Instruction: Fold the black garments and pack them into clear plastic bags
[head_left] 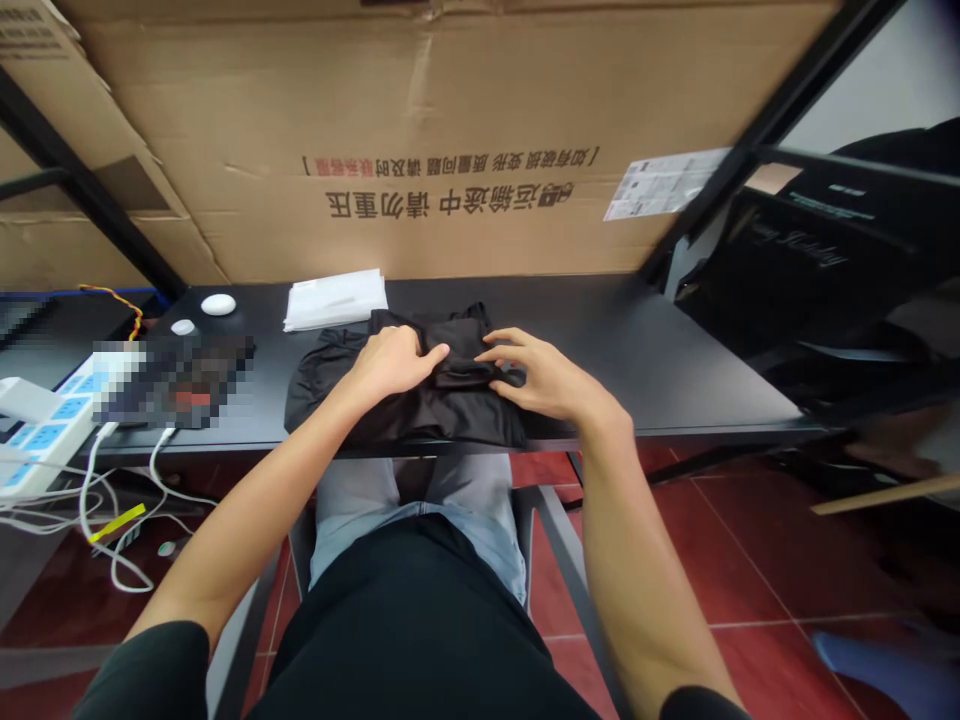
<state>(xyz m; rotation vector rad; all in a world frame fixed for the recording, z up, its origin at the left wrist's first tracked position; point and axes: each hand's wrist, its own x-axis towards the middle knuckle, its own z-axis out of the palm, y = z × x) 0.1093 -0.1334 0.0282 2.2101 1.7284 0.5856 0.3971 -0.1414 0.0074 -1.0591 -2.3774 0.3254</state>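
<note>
A bundle of black, slightly shiny fabric (465,415) lies folded at the front edge of the black desk; I cannot tell whether it is a garment or a bag. On its upper middle rests my left hand (394,360), its fingers curled into the cloth and its thumb stretched to the right along a fold. My right hand (536,375) is at the right side of the bundle. Its fingers are spread, with the tips at the edge of a folded flap, and no cloth is visibly gripped between them.
Behind the bundle lie folded white sheets (337,300), with a white oval object (218,305) farther left. A white power strip (52,430) and cables occupy the left end. A large cardboard box (450,90) stands behind the desk (600,340); a black bag (810,240) is at right.
</note>
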